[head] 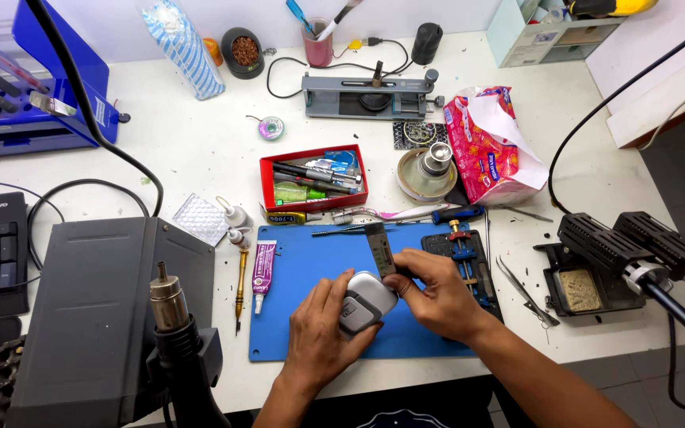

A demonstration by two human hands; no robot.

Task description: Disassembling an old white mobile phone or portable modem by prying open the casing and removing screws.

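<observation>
Grey-white small device (365, 303) gripped between left hand (323, 333) and right hand (438, 295), above blue mat (303, 261), right fingers also pinching a grey flat tool (380, 247).

Both hands hold a small grey-white case (366, 301) over the blue mat (303, 269). The left hand (319, 333) grips it from below; the right hand (438, 293) presses a flat grey tool (380, 247) against its top edge. A red tray (313, 180) of tools stands behind the mat.

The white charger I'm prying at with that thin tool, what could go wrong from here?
The flat tool sits at the charger seam, held by the right hand and aimed toward the left hand; a slip could jab those fingers. Forcing it may crack the casing. The glue tube and tweezers lie close by on the bench and could get knocked.
</observation>
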